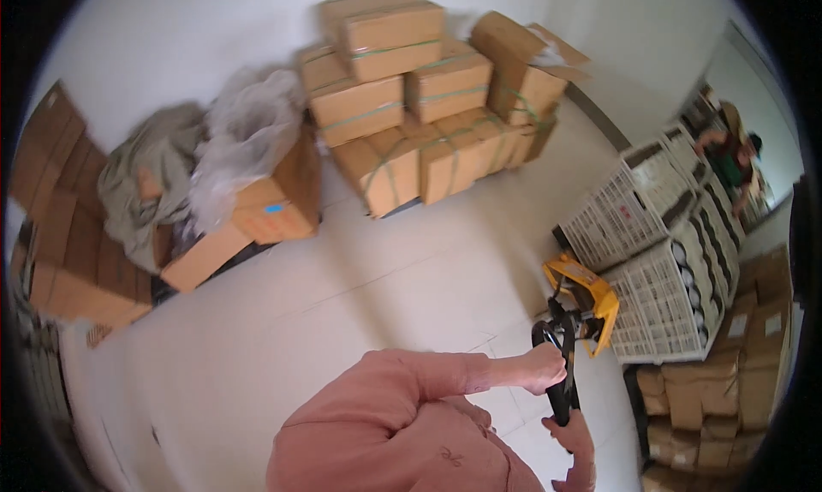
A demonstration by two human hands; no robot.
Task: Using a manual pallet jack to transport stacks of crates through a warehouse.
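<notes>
My left hand [545, 369], at the end of a pink sleeve, is closed round the black loop handle [560, 399] of a pallet jack. My right hand [575, 434] grips the same handle on its nearer side; part of its fingers is hidden. Beyond the handle is the yellow body [604, 302] of the pallet jack, close against white slatted plastic crates [655, 308]. The crates are stacked and hold rows of dark and pale items. The jack's forks are out of sight.
Strapped cardboard boxes [368, 111] stand stacked on a pallet by the far wall. An open carton [278, 205] with clear plastic and grey cloth [154, 175] lies left. Wrapped brown packages [702, 398] are piled at right. Another person [732, 162] is behind the crates near a doorway.
</notes>
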